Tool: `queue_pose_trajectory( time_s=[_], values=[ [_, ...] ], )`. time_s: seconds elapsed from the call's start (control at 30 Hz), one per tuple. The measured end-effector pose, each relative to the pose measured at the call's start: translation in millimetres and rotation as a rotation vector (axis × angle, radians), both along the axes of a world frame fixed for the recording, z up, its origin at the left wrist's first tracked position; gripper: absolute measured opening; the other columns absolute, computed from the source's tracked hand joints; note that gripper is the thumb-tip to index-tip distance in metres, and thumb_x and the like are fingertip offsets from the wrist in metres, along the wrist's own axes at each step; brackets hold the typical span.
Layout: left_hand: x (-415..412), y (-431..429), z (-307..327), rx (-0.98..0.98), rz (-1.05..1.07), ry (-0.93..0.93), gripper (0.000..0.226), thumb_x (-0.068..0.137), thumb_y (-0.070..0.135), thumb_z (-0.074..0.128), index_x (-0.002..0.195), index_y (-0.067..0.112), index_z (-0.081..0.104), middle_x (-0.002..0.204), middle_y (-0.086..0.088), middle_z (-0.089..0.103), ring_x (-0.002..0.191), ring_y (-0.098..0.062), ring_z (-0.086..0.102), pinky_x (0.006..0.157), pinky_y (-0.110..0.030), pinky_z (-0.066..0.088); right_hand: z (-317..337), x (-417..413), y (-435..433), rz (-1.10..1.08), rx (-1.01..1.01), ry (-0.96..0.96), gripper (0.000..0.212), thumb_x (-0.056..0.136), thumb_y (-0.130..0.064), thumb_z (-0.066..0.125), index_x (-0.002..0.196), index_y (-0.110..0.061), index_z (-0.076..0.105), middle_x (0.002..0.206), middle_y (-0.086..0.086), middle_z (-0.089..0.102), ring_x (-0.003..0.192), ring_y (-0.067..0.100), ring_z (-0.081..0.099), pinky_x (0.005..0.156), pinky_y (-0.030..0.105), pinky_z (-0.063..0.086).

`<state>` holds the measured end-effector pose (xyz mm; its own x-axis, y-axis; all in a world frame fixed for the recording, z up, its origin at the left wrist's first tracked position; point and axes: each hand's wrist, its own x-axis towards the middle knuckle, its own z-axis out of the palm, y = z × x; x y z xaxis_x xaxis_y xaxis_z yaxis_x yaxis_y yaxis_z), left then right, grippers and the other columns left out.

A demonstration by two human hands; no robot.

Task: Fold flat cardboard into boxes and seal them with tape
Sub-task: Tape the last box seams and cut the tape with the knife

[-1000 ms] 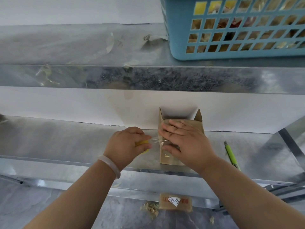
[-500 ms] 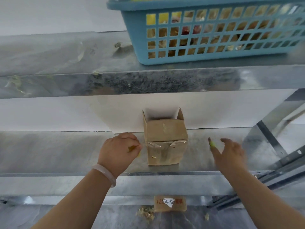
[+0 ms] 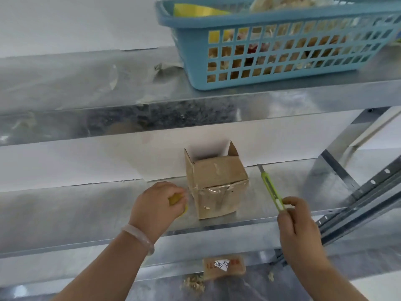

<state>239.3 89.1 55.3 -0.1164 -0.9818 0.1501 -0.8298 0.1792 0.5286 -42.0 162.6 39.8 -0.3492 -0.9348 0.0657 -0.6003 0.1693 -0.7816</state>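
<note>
Head view.

Cardboard box [image 3: 214,187]: small, brown, lying on its side on the metal bench [image 3: 86,205], open end toward the white back wall [image 3: 86,161], its flaps standing out. Clear tape [image 3: 217,189] runs crinkled across the near closed end and over the top edge. Box sits near the front lip of the bench, between the two hands, touching neither.

Left hand [image 3: 156,205]: just left of the box, knuckles up, fingers curled tight around a yellow object, mostly hidden; a pale bracelet [image 3: 138,234] on the wrist.

Right hand [image 3: 297,222]: right of the box, fingers pinched on the near end of a green utility knife [image 3: 272,190], blade end pointing away toward the wall.

Surroundings: bare bench surface to the left of the left hand; slanted metal rails [image 3: 358,205] at right; upper shelf [image 3: 108,83] overhead carrying a blue basket [image 3: 282,51]; a labelled brown block [image 3: 224,267] below the bench edge.
</note>
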Motion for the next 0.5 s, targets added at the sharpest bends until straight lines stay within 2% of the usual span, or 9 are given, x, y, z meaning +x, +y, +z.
queue_pose_trajectory(
  time_s=[0.07,0.13,0.2,0.27,0.4,0.5],
  values=[
    [2.1,0.6,1.3,0.007,0.012,0.042,0.011,0.082,0.037,0.067,0.092,0.035,0.071,0.092,0.019,0.061,0.086,-0.002,0.055,0.077,-0.021,0.040,27.3,35.3,27.5,0.181,-0.072,0.035,0.020,0.096,-0.034,0.041,0.113,-0.043,0.046,0.062,-0.009,0.055,0.055,0.008,0.053,0.054,0.017,0.041],
    [3.2,0.2,0.9,0.005,0.008,0.040,0.004,0.082,0.036,0.067,0.084,0.036,0.070,0.089,0.018,0.062,0.085,-0.003,0.055,0.075,-0.022,0.042,35.7,64.5,38.8,0.334,0.007,0.138,0.036,0.096,-0.047,0.028,0.131,-0.055,0.034,0.073,-0.017,0.059,0.065,0.004,0.058,0.060,0.018,0.045],
    [4.4,-1.0,-1.3,-0.001,0.001,0.044,0.004,0.082,0.037,0.067,0.081,0.034,0.070,0.089,0.016,0.064,0.084,-0.003,0.056,0.074,-0.023,0.043,32.3,88.1,38.1,0.428,0.042,0.269,0.046,0.097,-0.042,0.028,0.138,-0.059,0.018,0.095,-0.011,0.062,0.081,0.013,0.063,0.068,0.033,0.050],
    [5.3,-2.2,-3.6,0.001,-0.021,0.060,0.007,0.082,0.037,0.066,0.082,0.033,0.071,0.088,0.015,0.064,0.084,-0.002,0.056,0.072,-0.023,0.045,28.7,106.4,31.0,0.443,0.078,0.358,0.052,0.100,-0.037,0.031,0.146,-0.057,0.013,0.108,-0.007,0.058,0.092,0.019,0.062,0.074,0.035,0.048],
    [6.4,-3.3,-4.2,-0.034,-0.050,0.073,0.005,0.080,0.036,0.066,0.080,0.033,0.070,0.085,0.015,0.063,0.082,-0.002,0.056,0.071,-0.024,0.046,25.9,127.6,20.3,0.382,0.195,0.418,0.058,0.104,-0.029,0.032,0.149,-0.052,0.003,0.110,-0.006,0.051,0.096,0.017,0.059,0.075,0.031,0.045],
    [6.6,-3.8,-5.0,-0.028,-0.044,0.087,0.005,0.079,0.036,0.067,0.079,0.033,0.070,0.088,0.016,0.061,0.083,-0.002,0.054,0.072,-0.024,0.046,23.6,135.1,21.9,0.357,0.242,0.460,0.064,0.103,-0.025,0.033,0.151,-0.048,-0.003,0.102,-0.008,0.039,0.092,0.018,0.058,0.068,0.027,0.038]
  ],
)
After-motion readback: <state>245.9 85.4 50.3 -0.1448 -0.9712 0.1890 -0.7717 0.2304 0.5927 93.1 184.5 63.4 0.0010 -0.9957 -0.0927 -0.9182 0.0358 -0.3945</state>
